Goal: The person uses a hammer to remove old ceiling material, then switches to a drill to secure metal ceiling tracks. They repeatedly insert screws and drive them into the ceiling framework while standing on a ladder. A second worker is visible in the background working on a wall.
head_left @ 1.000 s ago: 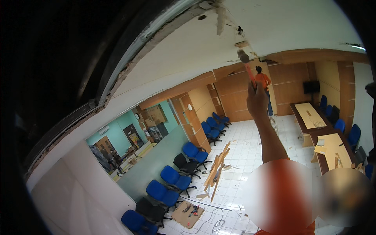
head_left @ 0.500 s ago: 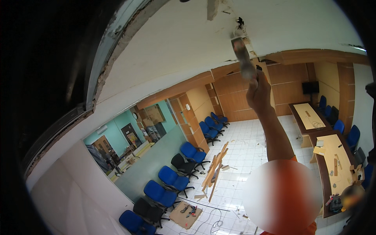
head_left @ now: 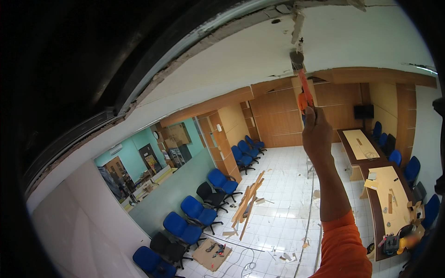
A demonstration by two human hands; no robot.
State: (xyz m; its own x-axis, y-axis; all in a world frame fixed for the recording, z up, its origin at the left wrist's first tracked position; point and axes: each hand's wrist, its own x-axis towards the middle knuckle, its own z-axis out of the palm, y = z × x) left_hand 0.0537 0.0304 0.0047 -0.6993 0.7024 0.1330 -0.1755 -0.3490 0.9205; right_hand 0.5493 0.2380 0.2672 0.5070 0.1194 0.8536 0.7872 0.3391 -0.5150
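My right hand, at the end of a raised arm in an orange sleeve, is closed round the handle of a scraper. Its handle is orange and its broad, dark grey end points up at the white overhead surface. That end meets or lies very close to a broken, chipped strip with dark holes and loose-looking grey pieces; whether they touch, I cannot tell. My left hand is out of view.
Below lie wood strips and debris on white floor tiles. Blue and black chairs line the left partition; tables with tools stand right. A person in orange is far off behind my hand. A dark frame edges the upper left.
My view has shifted, so the broken strip shows farther down. The scraper has turned more upright, its orange handle now visible, and my hand sits lower and slightly right in the picture.
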